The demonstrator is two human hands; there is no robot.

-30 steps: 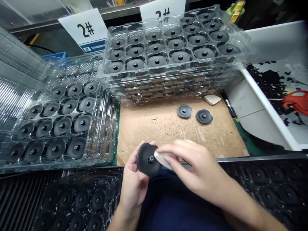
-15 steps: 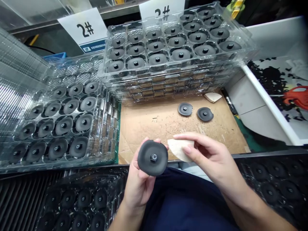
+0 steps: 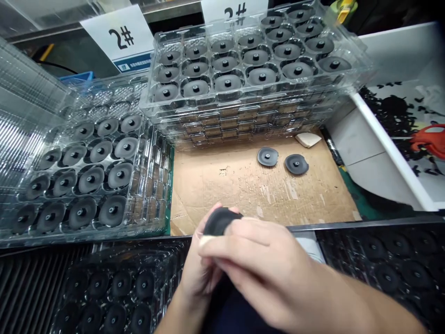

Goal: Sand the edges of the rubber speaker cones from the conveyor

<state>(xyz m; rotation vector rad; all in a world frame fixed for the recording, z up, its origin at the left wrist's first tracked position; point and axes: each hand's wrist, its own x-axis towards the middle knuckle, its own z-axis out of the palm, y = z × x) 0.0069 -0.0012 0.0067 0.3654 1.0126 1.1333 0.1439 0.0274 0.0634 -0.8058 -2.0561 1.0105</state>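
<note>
My left hand (image 3: 194,271) holds a black round disc with a central stud (image 3: 220,221), which is tilted and partly hidden behind my right hand (image 3: 260,264). The right hand lies across the disc, its fingers pinching a small pale pad (image 3: 205,240) against the disc's face. Only the pad's tip shows. The stud is hidden.
Two similar discs (image 3: 267,157) (image 3: 296,164) and a pale pad (image 3: 308,139) lie on a cardboard sheet (image 3: 243,190). Stacked clear trays of discs (image 3: 243,79) stand behind it, with another clear tray (image 3: 83,185) to the left. Dark trays (image 3: 118,287) lie below. A white-rimmed bin (image 3: 389,148) stands right.
My right hand has moved left and down, from beside the disc to across it, carrying the pad onto its face. The disc has tilted and is now mostly covered.
</note>
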